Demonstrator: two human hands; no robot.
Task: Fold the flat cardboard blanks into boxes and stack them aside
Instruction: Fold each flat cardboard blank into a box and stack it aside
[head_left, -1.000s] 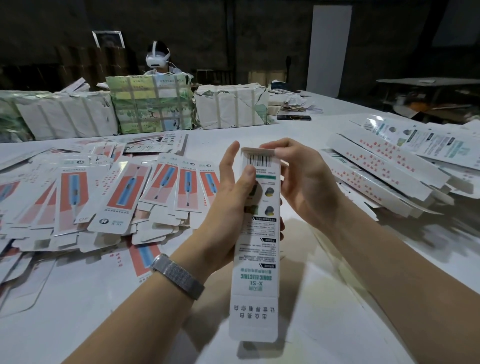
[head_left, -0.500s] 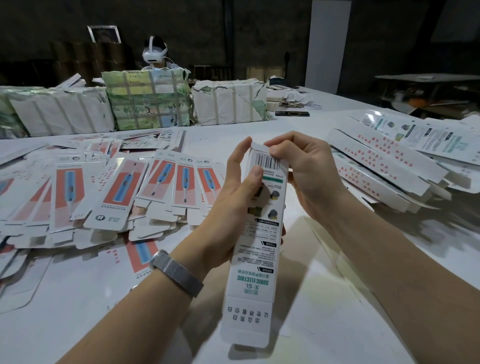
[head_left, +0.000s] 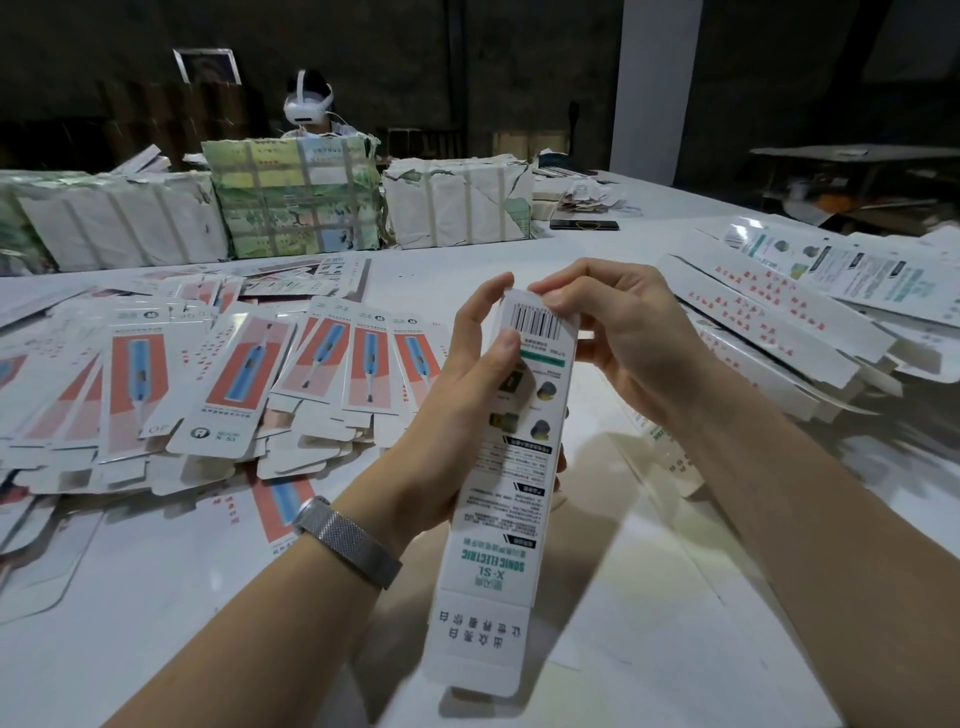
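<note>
We've got the toothbrush box (head_left: 511, 467) held up over the near-middle of the table (head_left: 649, 649), long axis roughly vertical, tilted a bit so the top leans right. Barcode end is up, "SONIC ELECTRIC X-S1" print reads upside down lower on the panel, bottom flap hangs open toward us.

Left hand (head_left: 457, 415) is wrapped round the box's mid/upper section from the left, thumb on the printed face just below the barcode, index finger up along the left top edge. Metal mesh watch band (head_left: 347, 540) on that wrist.

Right hand (head_left: 618, 338) is at the top end, fingers curled, fingertips (head_left: 553, 299) pinching/pressing the top flap at the barcode edge. Can't tell if the flap is fully tucked.

Left side of table: big spread of flat blanks (head_left: 249, 374), overlapping, orange/blue toothbrush print up, some spilling toward the near-left edge. Right side: pile of folded boxes (head_left: 779, 322), long and white w/ red marks, lying roughly parallel, more printed ones behind toward the far-right corner.

Far edge: wrapped bundles (head_left: 296, 202) in a row, strapped w/ tape, middle one greenish. Black phone (head_left: 584, 225) lies flat just right of the bundles. Another person w/ a white headset (head_left: 306, 106) sits behind the bundles. White pillar (head_left: 652, 88) behind the far-right side.
</note>
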